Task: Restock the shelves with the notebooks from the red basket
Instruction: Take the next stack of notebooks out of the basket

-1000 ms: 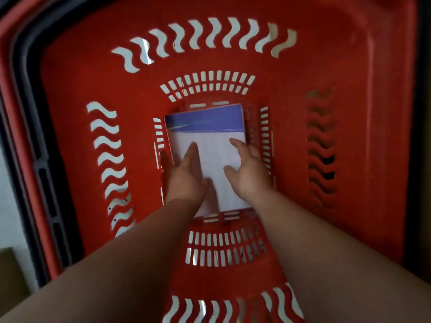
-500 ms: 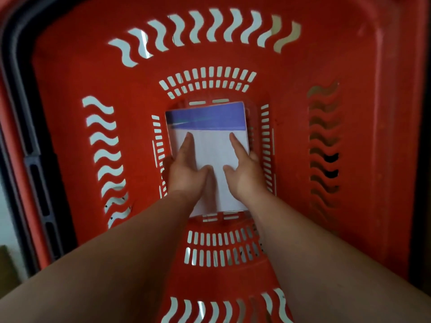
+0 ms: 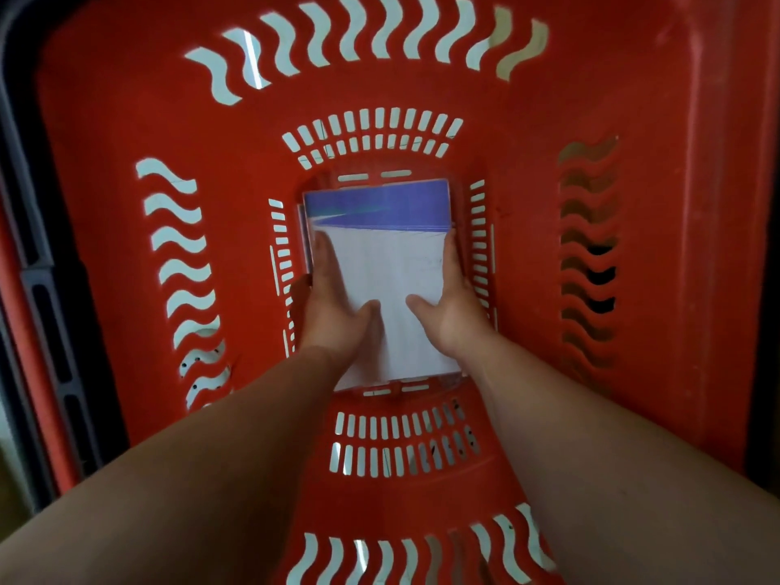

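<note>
A: Red plastic all round: the red basket [image 3: 527, 255] is deep, and the notebooks [image 3: 380, 263] lie flat on its slotted floor, a small stack with a white cover and a purple band at the far end.

B: What could go wrong from here?

A: The stack may splay, I think. Other covers peek out at its left edge beside the left hand, so it is not squared. If the hands squeeze only the top book, the lower ones could slide out and drop back.

B: And the grip?

A: The left hand [image 3: 337, 314] clasps the left long edge, fingers running along it and thumb laid on the cover. The right hand [image 3: 453, 314] mirrors it on the right edge, thumb on the cover too. Both hands are closed narrowly on the stack, one each side, with bare cover between the thumbs.

B: Is it lifted?

A: I cannot tell; its near end hides behind the wrists. No shelves show in this view.
</note>
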`<state>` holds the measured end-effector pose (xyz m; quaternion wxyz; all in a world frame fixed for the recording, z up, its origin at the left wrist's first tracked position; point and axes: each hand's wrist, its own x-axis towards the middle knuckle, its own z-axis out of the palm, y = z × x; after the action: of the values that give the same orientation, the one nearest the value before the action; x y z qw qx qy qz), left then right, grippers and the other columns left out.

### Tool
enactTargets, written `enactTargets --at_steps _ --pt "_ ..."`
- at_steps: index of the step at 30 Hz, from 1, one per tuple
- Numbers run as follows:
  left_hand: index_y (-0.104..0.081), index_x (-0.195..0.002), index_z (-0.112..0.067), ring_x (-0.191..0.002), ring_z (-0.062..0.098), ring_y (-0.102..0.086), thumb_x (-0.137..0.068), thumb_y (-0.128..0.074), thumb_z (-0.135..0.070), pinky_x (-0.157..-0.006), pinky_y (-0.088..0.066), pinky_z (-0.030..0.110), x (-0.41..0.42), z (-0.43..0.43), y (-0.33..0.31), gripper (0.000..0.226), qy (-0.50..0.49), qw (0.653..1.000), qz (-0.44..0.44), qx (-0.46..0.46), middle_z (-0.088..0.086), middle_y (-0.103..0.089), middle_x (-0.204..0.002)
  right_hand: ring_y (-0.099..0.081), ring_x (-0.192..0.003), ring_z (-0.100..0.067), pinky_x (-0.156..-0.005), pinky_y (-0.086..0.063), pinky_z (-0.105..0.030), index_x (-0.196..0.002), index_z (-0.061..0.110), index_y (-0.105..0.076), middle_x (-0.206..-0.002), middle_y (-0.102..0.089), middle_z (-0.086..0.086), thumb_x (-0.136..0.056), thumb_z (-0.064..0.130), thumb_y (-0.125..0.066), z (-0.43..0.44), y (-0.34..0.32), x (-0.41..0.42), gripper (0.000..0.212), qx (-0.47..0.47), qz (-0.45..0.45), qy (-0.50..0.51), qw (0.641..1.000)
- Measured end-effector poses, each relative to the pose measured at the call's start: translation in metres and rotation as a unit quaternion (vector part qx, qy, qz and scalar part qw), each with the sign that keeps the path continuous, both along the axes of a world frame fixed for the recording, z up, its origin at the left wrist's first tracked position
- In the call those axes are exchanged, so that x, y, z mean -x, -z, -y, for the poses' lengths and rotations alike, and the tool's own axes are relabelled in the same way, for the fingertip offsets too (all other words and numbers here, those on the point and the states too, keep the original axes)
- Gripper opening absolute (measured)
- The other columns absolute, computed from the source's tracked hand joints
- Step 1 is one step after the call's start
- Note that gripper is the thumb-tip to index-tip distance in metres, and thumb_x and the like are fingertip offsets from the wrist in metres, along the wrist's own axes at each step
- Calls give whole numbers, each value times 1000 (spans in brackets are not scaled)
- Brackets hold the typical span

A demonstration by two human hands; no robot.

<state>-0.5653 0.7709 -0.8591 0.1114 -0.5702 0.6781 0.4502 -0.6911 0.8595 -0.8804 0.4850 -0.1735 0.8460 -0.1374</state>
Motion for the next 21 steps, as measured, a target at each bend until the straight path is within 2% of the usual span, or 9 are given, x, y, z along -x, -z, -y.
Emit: enactTargets --at_steps 2,4,9,14,16,18,21 --pt "12 -159 -36 -155 23 -18 -92 -72 -32 -117 -29 42 -1 2 1 107 1 1000 -19 -18 -12 -2 -170 -41 -145 -31 -116 -39 -49 -140 61 32 -168 -22 -5 -94 38 -67 -1 2 2 112 -10 -6 -3 1000" --pt "9 -159 -38 -153 23 -23 -91 -74 -30 -116 -32 44 -2 0 1 108 -6 999 -27 -31 -12 -9 -169 -50 -137 -33 -112 -44 -49 -141 63 29 -161 -36 -10 -93 40 -68 -2 4 5 111 -18 -14 8 1000" --pt "5 -158 -43 -152 21 -26 -88 -77 -27 -115 -35 46 -1 3 4 109 -43 996 -46 -57 -13 -16 -167 -53 -132 -35 -109 -45 -51 -141 72 14 -151 -47 -13 -92 46 -64 -3 5 8 96 3 -9 67 998" --pt "-1 -156 -48 -146 21 -35 -85 -80 -26 -113 -39 50 1 9 -5 109 -96 991 -49 -81 -11 -27 -163 -51 -133 -33 -112 -43 -49 -141 75 2 -150 -45 -11 -96 44 -59 -4 -9 4 83 32 2 108 994" --pt "-7 -154 -52 -135 17 -44 -85 -80 -26 -106 -45 48 6 11 -17 104 -117 987 -45 -103 -11 -39 -155 -47 -137 -33 -115 -40 -48 -142 74 -2 -152 -44 -11 -96 43 -60 -4 -21 6 81 30 -4 122 992" --pt "-16 -149 -57 -128 21 -52 -82 -81 -24 -101 -52 51 9 15 -32 99 -133 980 -45 -138 -11 -51 -142 -47 -138 -32 -114 -41 -47 -143 73 -7 -152 -45 -12 -94 41 -60 -3 -39 7 79 22 -1 143 990" --pt "-22 -146 -58 -122 23 -59 -81 -83 -25 -96 -55 54 10 18 -64 96 -135 975 -44 -171 -13 -56 -134 -48 -137 -33 -111 -44 -49 -142 75 -7 -155 -43 -10 -92 45 -56 -1 -74 8 76 13 12 161 987"
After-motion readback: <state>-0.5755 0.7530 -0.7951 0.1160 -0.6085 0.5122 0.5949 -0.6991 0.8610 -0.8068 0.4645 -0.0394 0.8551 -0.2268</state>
